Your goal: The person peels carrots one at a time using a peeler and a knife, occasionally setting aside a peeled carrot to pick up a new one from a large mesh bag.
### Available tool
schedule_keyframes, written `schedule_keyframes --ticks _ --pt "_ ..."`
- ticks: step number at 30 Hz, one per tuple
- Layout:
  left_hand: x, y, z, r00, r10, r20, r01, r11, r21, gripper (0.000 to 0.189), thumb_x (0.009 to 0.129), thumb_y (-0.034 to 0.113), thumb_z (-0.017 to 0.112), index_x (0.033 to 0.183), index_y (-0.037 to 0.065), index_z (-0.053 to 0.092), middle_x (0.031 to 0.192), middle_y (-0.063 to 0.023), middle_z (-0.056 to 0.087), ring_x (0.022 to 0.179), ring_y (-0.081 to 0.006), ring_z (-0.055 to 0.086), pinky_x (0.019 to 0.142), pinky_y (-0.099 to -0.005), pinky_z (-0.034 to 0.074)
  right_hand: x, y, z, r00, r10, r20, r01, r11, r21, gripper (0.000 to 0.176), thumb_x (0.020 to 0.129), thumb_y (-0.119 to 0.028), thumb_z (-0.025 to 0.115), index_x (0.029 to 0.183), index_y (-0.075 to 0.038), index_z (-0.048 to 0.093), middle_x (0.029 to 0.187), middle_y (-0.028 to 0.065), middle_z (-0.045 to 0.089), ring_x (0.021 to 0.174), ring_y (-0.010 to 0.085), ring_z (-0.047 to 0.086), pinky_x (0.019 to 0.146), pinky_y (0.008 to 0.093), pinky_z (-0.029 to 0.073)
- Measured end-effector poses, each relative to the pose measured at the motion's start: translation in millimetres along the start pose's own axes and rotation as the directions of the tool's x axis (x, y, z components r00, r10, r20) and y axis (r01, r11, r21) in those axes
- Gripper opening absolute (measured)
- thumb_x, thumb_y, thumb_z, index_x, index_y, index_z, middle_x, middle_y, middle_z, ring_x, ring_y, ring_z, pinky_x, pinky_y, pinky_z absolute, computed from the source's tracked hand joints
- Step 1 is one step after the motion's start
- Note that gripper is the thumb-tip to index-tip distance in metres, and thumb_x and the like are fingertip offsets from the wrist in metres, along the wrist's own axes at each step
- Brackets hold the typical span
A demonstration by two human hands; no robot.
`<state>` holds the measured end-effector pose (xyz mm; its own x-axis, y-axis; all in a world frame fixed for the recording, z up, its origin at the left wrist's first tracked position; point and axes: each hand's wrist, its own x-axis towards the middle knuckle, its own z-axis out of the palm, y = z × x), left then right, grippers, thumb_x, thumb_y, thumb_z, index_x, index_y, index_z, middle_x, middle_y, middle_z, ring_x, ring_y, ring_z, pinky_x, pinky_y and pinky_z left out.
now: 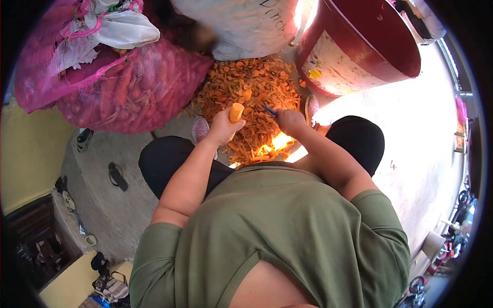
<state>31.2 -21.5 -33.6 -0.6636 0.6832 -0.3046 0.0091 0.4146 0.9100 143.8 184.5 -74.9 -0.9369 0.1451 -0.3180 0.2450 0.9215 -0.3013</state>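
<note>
My left hand (224,127) is closed around a peeled orange carrot (236,112), its blunt, flat end pointing up and away from me. In my right hand (291,123) is a slim blue blade-like tool (269,110), its tip pointing left toward the carrot; a gap separates the two. The fingers hide most of its grip, and I cannot tell its exact kind. Under both hands, a heap of carrot peelings (257,84) with round cut pieces spreads over the floor between my feet.
Pink mesh sacks full of carrots (138,90) stand at the left. A white sack with handwriting (246,25) is behind the heap, and a large red bucket (354,59) stands at the right. A dark sandal (117,176) lies on the concrete floor (97,205).
</note>
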Motion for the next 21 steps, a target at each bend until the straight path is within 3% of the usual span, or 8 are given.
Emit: schedule_keyframes --ticks 4,7,10,12,14,15,18,21 --pt "5.9 -14.8 1.2 0.999 0.014 -0.032 -0.016 0.998 -0.063 0.021 0.072 0.008 0.064 0.087 0.002 0.052 0.074 -0.0006 0.050 0.067 -0.0100 0.049 0.062 -0.0239 0.041 -2.8 -36.8 -23.6 0.982 -0.024 -0.185 0.045 0.993 0.109 0.024 0.080 -0.030 0.050 0.077 -0.006 0.048 0.064 0.0146 0.057 0.059 0.0321 0.056 0.052 0.0421 0.044" --pt "7.6 -15.0 3.4 0.964 0.224 -0.141 -0.190 0.957 0.220 0.021 0.075 0.010 0.063 0.090 0.004 0.051 0.079 -0.0007 0.050 0.071 -0.0096 0.049 0.063 -0.0232 0.041 -9.1 -49.7 -38.8 0.976 -0.042 -0.216 0.078 0.984 0.160 0.027 0.079 -0.032 0.051 0.078 -0.006 0.048 0.063 0.0159 0.056 0.058 0.0331 0.056 0.052 0.0430 0.043" --pt "3.7 4.4 4.1 0.989 -0.111 -0.102 0.090 0.976 -0.196 0.025 0.077 0.015 0.062 0.096 0.004 0.050 0.082 -0.0017 0.052 0.077 -0.0107 0.050 0.066 -0.0233 0.041 -6.3 -50.0 -36.4 0.981 0.008 -0.192 0.047 0.958 0.282 0.029 0.080 -0.035 0.051 0.079 -0.006 0.050 0.058 0.0156 0.054 0.053 0.0308 0.055 0.049 0.0408 0.042" --pt "5.4 4.1 3.8 0.968 -0.211 -0.138 0.144 0.912 -0.385 0.027 0.078 0.018 0.062 0.098 0.005 0.050 0.084 -0.0021 0.053 0.078 -0.0109 0.051 0.066 -0.0237 0.042 1.1 -45.4 -28.0 0.993 0.070 -0.097 -0.018 0.891 0.454 0.032 0.081 -0.037 0.052 0.078 -0.005 0.051 0.052 0.0122 0.051 0.047 0.0254 0.053 0.045 0.0358 0.041" --pt "6.2 3.6 2.7 0.946 -0.293 -0.138 0.171 0.814 -0.555 0.028 0.078 0.020 0.061 0.099 0.006 0.050 0.086 -0.0025 0.055 0.079 -0.0115 0.052 0.066 -0.0246 0.043 2.3 -44.6 -23.8 0.962 0.112 0.250 -0.266 0.596 0.758 0.034 0.080 -0.038 0.054 0.077 -0.004 0.053 0.051 0.0080 0.050 0.047 0.0193 0.052 0.044 0.0310 0.039" --pt "6.2 3.3 1.0 0.938 -0.322 -0.126 0.176 0.757 -0.629 0.027 0.078 0.021 0.061 0.098 0.006 0.051 0.087 -0.0027 0.055 0.078 -0.0119 0.052 0.065 -0.0254 0.044 2.1 -45.3 -24.4 0.908 0.072 0.413 -0.406 0.401 0.821 0.035 0.079 -0.038 0.055 0.076 -0.004 0.053 0.051 0.0060 0.049 0.047 0.0163 0.051 0.044 0.0286 0.038" --pt "7.1 6.3 -0.5 0.935 -0.346 -0.081 0.140 0.568 -0.811 0.024 0.078 0.022 0.060 0.095 0.006 0.052 0.089 -0.0039 0.057 0.079 -0.0140 0.055 0.063 -0.0289 0.047 -3.9 -51.8 -28.5 0.907 -0.161 0.390 -0.347 0.242 0.906 0.033 0.077 -0.036 0.060 0.079 -0.004 0.052 0.056 0.0013 0.047 0.050 0.0111 0.048 0.045 0.0252 0.037" --pt "3.3 17.3 0.2 0.955 -0.284 -0.082 0.070 0.486 -0.871 0.024 0.079 0.019 0.059 0.097 0.005 0.051 0.089 -0.0055 0.057 0.078 -0.0150 0.056 0.065 -0.0301 0.049 2.7 -48.1 -26.9 0.963 -0.115 0.243 -0.230 0.113 0.967 0.030 0.076 -0.032 0.062 0.080 -0.005 0.051 0.055 0.0002 0.046 0.047 0.0108 0.044 0.044 0.0244 0.035"
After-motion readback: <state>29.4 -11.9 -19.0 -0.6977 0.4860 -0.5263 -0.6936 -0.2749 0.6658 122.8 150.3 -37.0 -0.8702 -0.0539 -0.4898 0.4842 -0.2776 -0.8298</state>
